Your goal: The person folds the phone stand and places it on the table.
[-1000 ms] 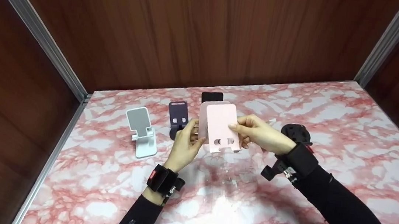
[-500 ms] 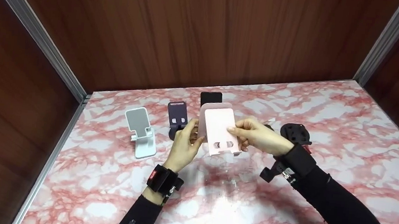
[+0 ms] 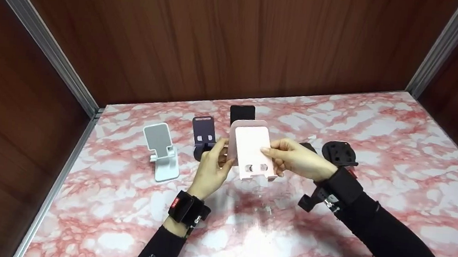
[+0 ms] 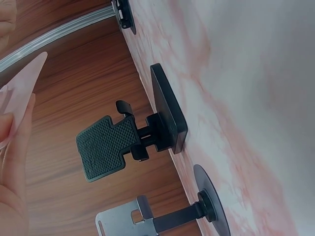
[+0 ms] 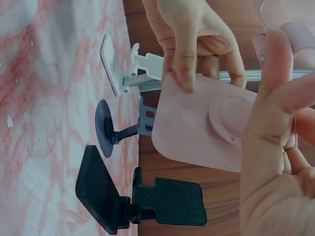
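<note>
Both hands hold a pink phone stand (image 3: 252, 150) up above the table. My left hand (image 3: 210, 169) grips its rear plate by the left edge; in the right wrist view the thumb lies on this pink plate (image 5: 184, 118), beside a round disc. My right hand (image 3: 300, 158) pinches the front plate, thumb on its face and fingers behind. That front plate has two cut-outs and small lips at its lower edge. Part of the joint between the plates is hidden in the head view.
A white phone stand (image 3: 166, 166) and a dark purple one (image 3: 203, 130) stand to the left. Behind the pink stand is a black stand (image 3: 242, 112). A black round-based holder (image 3: 339, 152) lies by the right wrist. Wooden panels (image 3: 238, 40) enclose the marbled table (image 3: 117, 214).
The pink stand's front plate has sunk slightly against the rear plate, so more of the rear plate shows above it. My right hand moved down a little; the left stayed nearly still.
</note>
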The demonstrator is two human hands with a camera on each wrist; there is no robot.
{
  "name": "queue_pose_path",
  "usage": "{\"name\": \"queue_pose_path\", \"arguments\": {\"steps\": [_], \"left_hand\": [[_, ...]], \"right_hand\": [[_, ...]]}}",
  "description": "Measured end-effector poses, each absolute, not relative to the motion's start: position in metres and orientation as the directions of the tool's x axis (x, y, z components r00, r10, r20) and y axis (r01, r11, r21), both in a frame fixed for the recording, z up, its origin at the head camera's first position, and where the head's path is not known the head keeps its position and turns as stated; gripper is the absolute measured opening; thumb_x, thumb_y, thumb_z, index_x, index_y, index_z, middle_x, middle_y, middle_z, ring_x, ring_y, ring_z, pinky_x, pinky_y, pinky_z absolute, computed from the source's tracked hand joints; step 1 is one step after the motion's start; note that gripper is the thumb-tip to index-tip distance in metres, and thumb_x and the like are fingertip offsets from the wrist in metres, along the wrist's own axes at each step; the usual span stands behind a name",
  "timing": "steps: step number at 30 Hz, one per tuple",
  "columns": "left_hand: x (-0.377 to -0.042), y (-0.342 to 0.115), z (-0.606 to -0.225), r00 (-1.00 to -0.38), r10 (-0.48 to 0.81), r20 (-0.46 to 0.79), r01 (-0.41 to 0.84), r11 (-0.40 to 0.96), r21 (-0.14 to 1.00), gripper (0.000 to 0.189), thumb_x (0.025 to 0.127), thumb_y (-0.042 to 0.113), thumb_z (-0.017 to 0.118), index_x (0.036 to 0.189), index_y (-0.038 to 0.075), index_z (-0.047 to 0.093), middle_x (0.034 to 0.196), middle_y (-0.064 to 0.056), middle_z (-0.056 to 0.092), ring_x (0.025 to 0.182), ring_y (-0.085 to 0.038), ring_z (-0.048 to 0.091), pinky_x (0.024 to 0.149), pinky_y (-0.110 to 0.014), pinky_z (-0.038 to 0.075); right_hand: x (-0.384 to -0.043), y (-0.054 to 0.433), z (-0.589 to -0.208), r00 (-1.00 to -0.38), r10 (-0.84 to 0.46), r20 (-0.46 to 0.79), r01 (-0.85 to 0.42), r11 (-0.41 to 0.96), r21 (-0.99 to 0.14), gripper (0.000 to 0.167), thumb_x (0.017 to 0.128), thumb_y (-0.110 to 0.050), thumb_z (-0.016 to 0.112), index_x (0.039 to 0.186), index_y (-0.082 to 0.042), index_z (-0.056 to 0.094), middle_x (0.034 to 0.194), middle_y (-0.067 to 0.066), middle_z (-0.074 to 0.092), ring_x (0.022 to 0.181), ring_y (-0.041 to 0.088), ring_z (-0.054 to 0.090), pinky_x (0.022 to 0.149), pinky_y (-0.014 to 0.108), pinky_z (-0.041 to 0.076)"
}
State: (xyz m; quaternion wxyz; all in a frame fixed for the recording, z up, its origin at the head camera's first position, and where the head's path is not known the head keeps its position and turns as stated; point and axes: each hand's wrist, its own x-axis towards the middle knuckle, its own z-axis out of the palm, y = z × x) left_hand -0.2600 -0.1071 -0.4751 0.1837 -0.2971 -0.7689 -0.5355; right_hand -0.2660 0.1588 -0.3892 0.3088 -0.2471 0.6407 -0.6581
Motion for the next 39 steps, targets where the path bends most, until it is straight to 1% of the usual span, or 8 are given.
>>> {"name": "queue_pose_path", "arguments": {"steps": [2,7,14,21,25,30,34,39], "left_hand": [[-0.273,-0.111,-0.493,-0.737,0.262,0.623,0.674,0.218,0.706,0.046,0.094,-0.020,0.069,0.134,0.000,0.062,0.112,-0.020,0.081,0.098,-0.025,0.082,0.082,-0.031,0.069],[-0.259,-0.107,-0.472,-0.781,0.249,0.572,0.617,0.168,0.769,0.042,0.093,-0.023,0.066,0.132,-0.008,0.061,0.113,-0.030,0.078,0.102,-0.039,0.081,0.086,-0.036,0.069],[-0.239,-0.101,-0.443,-0.878,0.204,0.433,0.464,0.142,0.874,0.041,0.091,-0.026,0.057,0.131,-0.016,0.057,0.118,-0.038,0.074,0.110,-0.052,0.076,0.092,-0.039,0.068],[-0.236,-0.101,-0.439,-0.907,0.178,0.382,0.402,0.095,0.911,0.044,0.090,-0.021,0.056,0.134,-0.019,0.054,0.123,-0.041,0.071,0.115,-0.053,0.074,0.092,-0.036,0.068],[-0.234,-0.101,-0.438,-0.918,0.189,0.349,0.367,0.074,0.927,0.047,0.090,-0.021,0.056,0.136,-0.020,0.053,0.125,-0.042,0.070,0.113,-0.054,0.074,0.092,-0.035,0.068],[-0.233,-0.101,-0.434,-0.929,0.204,0.310,0.327,0.057,0.943,0.047,0.090,-0.020,0.057,0.137,-0.020,0.054,0.125,-0.041,0.071,0.111,-0.051,0.076,0.092,-0.036,0.068],[-0.238,-0.104,-0.438,-0.930,0.244,0.275,0.295,0.047,0.954,0.047,0.095,-0.013,0.062,0.141,-0.017,0.054,0.128,-0.038,0.072,0.113,-0.047,0.077,0.095,-0.039,0.068],[-0.261,-0.111,-0.470,-0.929,0.346,0.134,0.154,0.032,0.987,0.066,0.115,0.031,0.057,0.165,-0.009,0.038,0.145,-0.029,0.066,0.126,-0.040,0.072,0.103,-0.046,0.065]], "right_hand": [[-0.265,0.158,-0.390,-0.692,-0.720,-0.060,0.096,-0.008,-0.995,0.030,0.118,-0.012,0.051,0.104,-0.013,0.077,0.088,-0.003,0.080,0.064,0.002,0.060,0.061,0.015,0.047],[-0.263,0.155,-0.392,-0.731,-0.680,-0.064,0.092,-0.006,-0.996,0.030,0.118,-0.011,0.051,0.105,-0.013,0.077,0.090,-0.002,0.081,0.066,0.002,0.062,0.063,0.016,0.052],[-0.258,0.154,-0.389,-0.842,-0.540,0.004,-0.065,0.095,-0.993,0.006,0.108,-0.014,0.066,0.111,-0.009,0.065,0.103,0.003,0.073,0.086,0.012,0.066,0.069,0.023,0.058],[-0.252,0.155,-0.391,-0.849,-0.529,0.008,-0.078,0.109,-0.991,0.058,0.110,-0.016,0.066,0.158,0.001,0.038,0.143,0.020,0.057,0.130,0.024,0.059,0.114,0.042,0.053],[-0.251,0.156,-0.395,-0.801,-0.597,-0.051,0.043,0.028,-0.999,0.072,0.116,-0.019,0.060,0.171,0.005,0.020,0.152,0.023,0.053,0.132,0.020,0.060,0.127,0.052,0.044],[-0.251,0.156,-0.399,-0.768,-0.639,-0.048,0.136,-0.089,-0.987,0.085,0.116,-0.028,0.062,0.171,0.010,0.009,0.141,0.009,0.062,0.118,0.014,0.066,0.118,0.043,0.054],[-0.250,0.154,-0.402,-0.775,-0.631,-0.043,0.189,-0.166,-0.968,0.079,0.117,-0.029,0.059,0.169,0.012,0.016,0.129,0.003,0.068,0.107,0.013,0.070,0.108,0.038,0.061],[-0.249,0.154,-0.409,-0.796,-0.603,-0.061,0.215,-0.187,-0.959,0.062,0.119,-0.023,0.051,0.163,0.012,0.025,0.125,0.003,0.068,0.102,0.012,0.072,0.104,0.037,0.062]]}}
